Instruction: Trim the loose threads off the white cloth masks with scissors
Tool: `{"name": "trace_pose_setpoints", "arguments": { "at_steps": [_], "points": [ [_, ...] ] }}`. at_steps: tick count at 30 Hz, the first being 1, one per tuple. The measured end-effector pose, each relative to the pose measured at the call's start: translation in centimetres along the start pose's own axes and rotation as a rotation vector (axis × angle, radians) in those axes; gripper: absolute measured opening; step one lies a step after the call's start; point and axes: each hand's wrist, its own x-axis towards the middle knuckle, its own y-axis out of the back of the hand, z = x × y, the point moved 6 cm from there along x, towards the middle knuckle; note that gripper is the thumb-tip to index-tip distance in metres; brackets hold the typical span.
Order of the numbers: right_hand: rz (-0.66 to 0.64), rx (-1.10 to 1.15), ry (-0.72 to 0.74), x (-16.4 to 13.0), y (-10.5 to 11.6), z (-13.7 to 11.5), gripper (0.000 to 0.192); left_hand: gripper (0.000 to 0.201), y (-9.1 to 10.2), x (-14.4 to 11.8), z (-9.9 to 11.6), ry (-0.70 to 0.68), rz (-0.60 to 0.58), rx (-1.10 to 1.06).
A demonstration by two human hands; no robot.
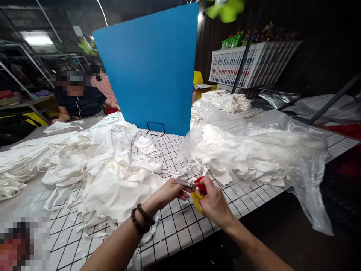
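Gripping red-and-yellow scissors [197, 191] in right hand [216, 205]; left hand [169, 192] pinches the blades. White fabric heap [113, 177] lies just left. Step judged: readying scissors; next needs fabric picked up.

Scissors [194, 188] between both hands' fingers [180, 194]

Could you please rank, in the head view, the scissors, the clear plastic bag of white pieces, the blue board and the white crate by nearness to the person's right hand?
From the right hand:
1. Scissors, in its grip.
2. Clear plastic bag, just beyond, right.
3. Blue board, upright, mid-table.
4. White crate, far right back.
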Motion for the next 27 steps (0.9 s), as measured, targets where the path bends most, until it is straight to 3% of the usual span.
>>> {"name": "trace_pose_setpoints", "arguments": {
  "at_steps": [4, 11, 14, 16, 19, 22, 24, 27],
  "points": [
    [-0.06, 0.111, 0.124, -4.1, -0.9, -2.5, 0.017, 0.045, -2.3, 2.2, -1.9, 0.112, -0.067, -0.129],
    [-0.305, 0.311, 0.241, -7.3, -3.3, -5.0, 0.027, 0.04, -2.8, 3.4, -2.5, 0.123, -0.097, -0.041],
    [-0.393, 0.384, 0.194, -7.5, -3.8, -5.3, 0.028, 0.041, -2.5, 3.7, -2.8, 0.105, -0.086, 0.01],
    [-0.427, 0.403, 0.09, -7.2, -4.0, -4.5, 0.025, 0.037, -1.8, 3.9, -2.6, 0.053, -0.015, 0.04],
    [-0.3, 0.472, -0.147, -5.6, -2.8, -1.2, 0.022, 0.03, -0.5, 3.8, -1.8, -0.053, 0.131, 0.05],
    [0.058, 0.544, -0.304, -3.1, 0.0, 3.3, 0.029, 0.029, 0.5, 2.2, -0.4, -0.149, 0.192, 0.007],
    [0.241, 0.538, -0.297, -1.4, 1.7, 5.3, 0.036, 0.03, 0.8, 0.0, 0.3, -0.198, 0.171, -0.09],
    [0.289, 0.524, -0.212, 0.6, 2.6, 5.6, 0.036, 0.031, 1.3, -4.2, 0.1, -0.188, 0.124, -0.316]
  ]
}}
